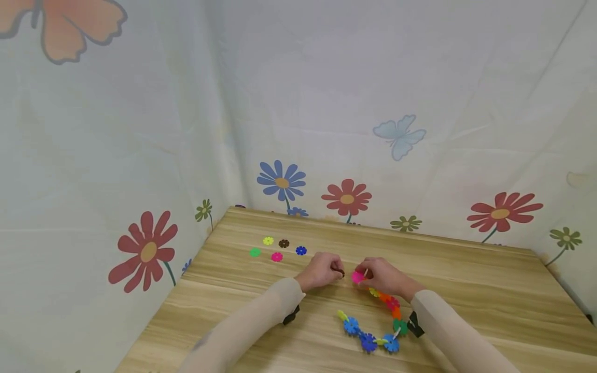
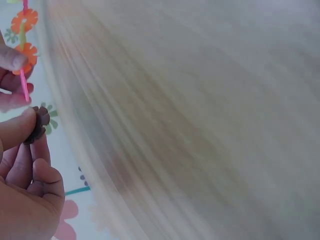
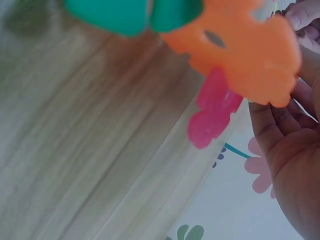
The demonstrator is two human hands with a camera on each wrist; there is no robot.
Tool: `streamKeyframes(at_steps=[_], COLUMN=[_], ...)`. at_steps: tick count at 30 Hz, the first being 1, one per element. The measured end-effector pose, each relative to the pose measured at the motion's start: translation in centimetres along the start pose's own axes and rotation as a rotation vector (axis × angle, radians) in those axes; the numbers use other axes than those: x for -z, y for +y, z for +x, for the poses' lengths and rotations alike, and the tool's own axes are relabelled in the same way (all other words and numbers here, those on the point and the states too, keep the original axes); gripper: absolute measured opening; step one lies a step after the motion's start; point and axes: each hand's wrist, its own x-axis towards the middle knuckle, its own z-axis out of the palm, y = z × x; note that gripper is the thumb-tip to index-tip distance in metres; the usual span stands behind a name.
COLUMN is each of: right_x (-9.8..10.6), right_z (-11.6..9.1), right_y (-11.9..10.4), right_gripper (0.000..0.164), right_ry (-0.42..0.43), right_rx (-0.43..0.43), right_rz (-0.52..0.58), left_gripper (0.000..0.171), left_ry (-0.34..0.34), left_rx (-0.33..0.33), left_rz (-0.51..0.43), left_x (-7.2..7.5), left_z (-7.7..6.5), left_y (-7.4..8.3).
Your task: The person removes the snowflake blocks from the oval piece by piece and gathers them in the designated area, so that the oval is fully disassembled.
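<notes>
Thumb and fingers of my left hand (image 1: 323, 270) pinch a dark brown notched plastic disc (image 2: 40, 125), seen nearly edge-on in the left wrist view. Facing it, my right hand (image 1: 386, 276) grips the end of a chain of interlocking flower discs (image 1: 368, 342) by a pink disc (image 1: 357, 277). The brown disc is close to the pink one's edge. From the right hand the chain curves toward the person through yellow, orange, green and blue pieces. Large in the right wrist view are an orange disc (image 3: 240, 50) and a magenta disc (image 3: 215, 110) of the chain.
Loose discs lie on the wooden table (image 1: 457, 274) left of the hands: yellow (image 1: 268, 241), brown (image 1: 284, 243), blue (image 1: 301, 250), green (image 1: 254, 252) and pink (image 1: 277, 257). A flower-printed curtain (image 1: 317, 103) hangs behind the table and at its left side.
</notes>
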Motion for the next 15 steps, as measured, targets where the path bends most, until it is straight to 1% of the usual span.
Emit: streamKeyframes(at_steps=[6,13,15], right_x=[-0.2,-0.3,-0.3], right_z=[-0.1,-0.3,-0.3], right_y=[0.4,0.5,0.4], right_gripper=[0.025,0.025,0.024], right_ry=[0.012,0.006,0.005], right_rx=[-0.013,-0.044,-0.052], right_rz=[-0.016,-0.016,-0.017], left_gripper=[0.011,0.011,0.011], left_ry=[0.016,0.043,0.047], left_rx=[0.024,0.125,0.138], left_rz=[-0.03,-0.041,-0.049], left_x=[0.8,2.2,2.7], left_z=[-0.7,-1.5,-1.7], left_y=[-0.9,-2.2,-2.6])
